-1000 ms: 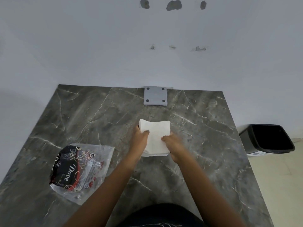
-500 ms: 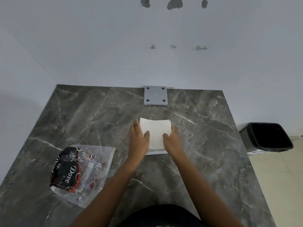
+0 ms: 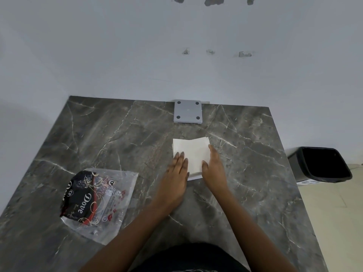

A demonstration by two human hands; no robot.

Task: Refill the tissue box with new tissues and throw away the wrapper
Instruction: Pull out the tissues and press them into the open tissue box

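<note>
A stack of white tissues (image 3: 193, 154) lies flat on the grey marble table (image 3: 117, 138), a little right of centre. My left hand (image 3: 175, 173) rests palm down against the stack's left near corner, fingers straight. My right hand (image 3: 214, 169) lies flat along its right edge, fingers extended. Neither hand closes around the tissues. The empty wrapper (image 3: 98, 201), clear plastic with black and red "Dove" print, lies crumpled at the table's front left. A flat grey square piece with four dark dots (image 3: 188, 111) lies at the far edge by the wall.
A black waste bin (image 3: 322, 163) stands open on the floor to the right of the table. A white wall runs behind the table and along its left side.
Both hands went from pinching the stack's near part to lying flat beside it. The stack now lies squarer and flatter on the table.
</note>
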